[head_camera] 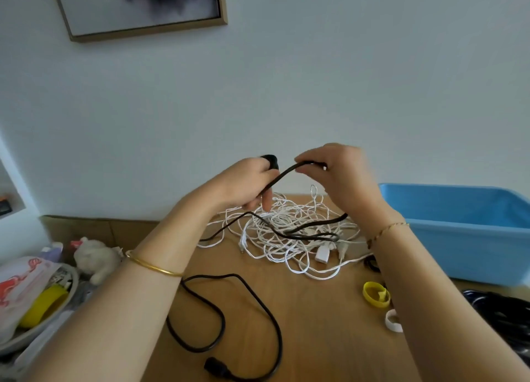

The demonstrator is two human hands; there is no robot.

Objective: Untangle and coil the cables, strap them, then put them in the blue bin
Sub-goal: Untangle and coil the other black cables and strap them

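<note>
Your left hand (246,183) grips the black cable (282,175) by its plug end, and your right hand (341,175) pinches it close by. Both are raised above the white cable tangle (286,238) on the wooden table (329,347). The blue bin (459,238) sits on the right, near the tangle.

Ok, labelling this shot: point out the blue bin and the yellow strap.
blue bin (464,252): head view, front wall.
yellow strap (368,295): head view, left side of its loop.
</note>
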